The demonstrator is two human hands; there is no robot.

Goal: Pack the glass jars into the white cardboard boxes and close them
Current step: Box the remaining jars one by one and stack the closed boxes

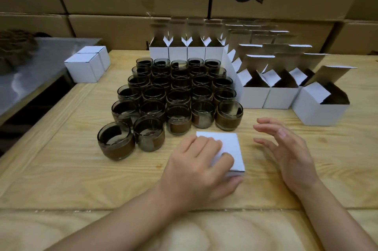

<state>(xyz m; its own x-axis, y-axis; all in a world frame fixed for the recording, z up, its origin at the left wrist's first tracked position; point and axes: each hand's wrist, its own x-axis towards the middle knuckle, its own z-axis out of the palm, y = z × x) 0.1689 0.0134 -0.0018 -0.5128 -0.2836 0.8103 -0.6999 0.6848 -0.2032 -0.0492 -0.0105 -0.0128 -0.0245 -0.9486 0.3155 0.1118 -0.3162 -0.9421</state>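
Glass jars (pixel 178 120) are massed behind the closed white box (pixel 231 148) gripped by the left hand (pixel 194 171); the right hand (pixel 290 152) is spread beside it.

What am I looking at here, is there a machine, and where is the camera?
No machine here: these are a person's two bare hands, filmed by one camera worn on the head, looking forward and down. On the wooden table stands a cluster of dark glass jars, with open white boxes behind and to their right, and two closed boxes at the far left. Brown cartons are stacked behind. The left hand grips a closed white box in front of the jars, fingers over its top, thumb on its near side. The right hand hovers beside it, fingers relaxed, holding nothing.
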